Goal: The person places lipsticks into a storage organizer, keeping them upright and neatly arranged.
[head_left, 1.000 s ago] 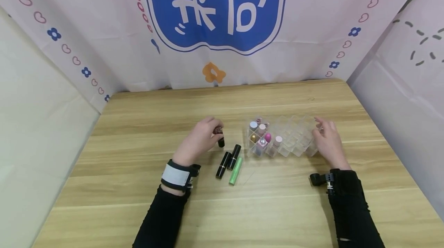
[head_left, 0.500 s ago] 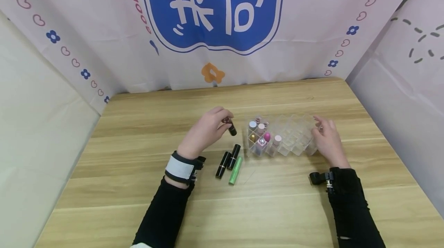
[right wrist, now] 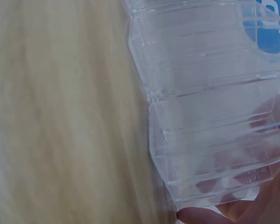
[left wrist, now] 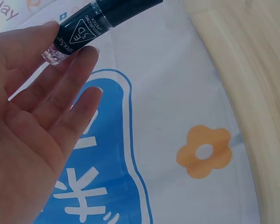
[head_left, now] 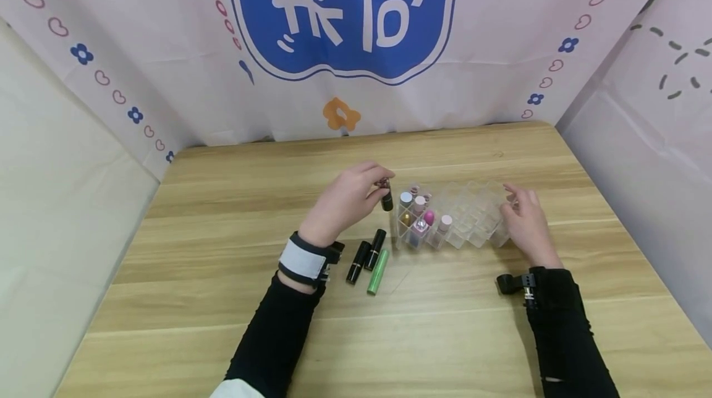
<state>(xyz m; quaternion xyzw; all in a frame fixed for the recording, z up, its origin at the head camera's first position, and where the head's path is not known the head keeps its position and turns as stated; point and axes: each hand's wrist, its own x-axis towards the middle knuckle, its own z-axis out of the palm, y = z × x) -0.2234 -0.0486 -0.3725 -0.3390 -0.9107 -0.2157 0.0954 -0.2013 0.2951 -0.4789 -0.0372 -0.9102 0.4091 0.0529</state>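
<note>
My left hand (head_left: 346,203) pinches a dark lipstick (head_left: 387,202) between thumb and fingertips, just left of a clear plastic lipstick organizer (head_left: 470,219). In the left wrist view this lipstick (left wrist: 86,30) shows white "moisturizing lipstick" lettering and a clear end at the fingers. My right hand (head_left: 528,225) grips the organizer's right end. Seen from the right wrist, fingers show through the organizer's transparent wall (right wrist: 210,112). Small cosmetics with white, gold and pink caps (head_left: 420,203) stand in its left compartments.
Two black tubes (head_left: 358,262) and a green tube (head_left: 378,271) lie on the wooden table (head_left: 445,336) in front of the organizer's left end. A printed white cloth (head_left: 183,76) hangs behind the table's far edge.
My left hand has moved right and away from me, carrying the lipstick up to the organizer's left end. The right hand and the organizer have stayed in place.
</note>
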